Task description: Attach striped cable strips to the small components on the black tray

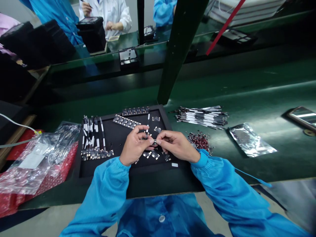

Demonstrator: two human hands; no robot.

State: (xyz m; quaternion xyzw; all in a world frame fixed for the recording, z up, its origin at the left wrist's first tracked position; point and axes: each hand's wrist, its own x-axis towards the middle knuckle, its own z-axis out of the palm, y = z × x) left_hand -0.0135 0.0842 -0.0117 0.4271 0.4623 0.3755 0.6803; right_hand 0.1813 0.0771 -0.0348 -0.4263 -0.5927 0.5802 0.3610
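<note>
Both my hands meet over a black tray [118, 166] on the green bench. My left hand [134, 146] pinches a small black circuit board with a white strip [147, 126] standing up from it. My right hand [175, 144] pinches the same small piece from the right, fingertips touching at the middle. On the tray lie a row of finished boards with white strips [95, 141] at the left, panels of small boards [126, 121] at the back, and several loose small boards [154, 154] under my hands.
A pile of black-and-white strips [202, 116], a heap of small red parts [199, 141] and a silver foil bag [250, 142] lie right of the tray. Plastic bags [37, 164] sit at the left. A green post [177, 49] rises behind. People in blue and white coats work at the far bench.
</note>
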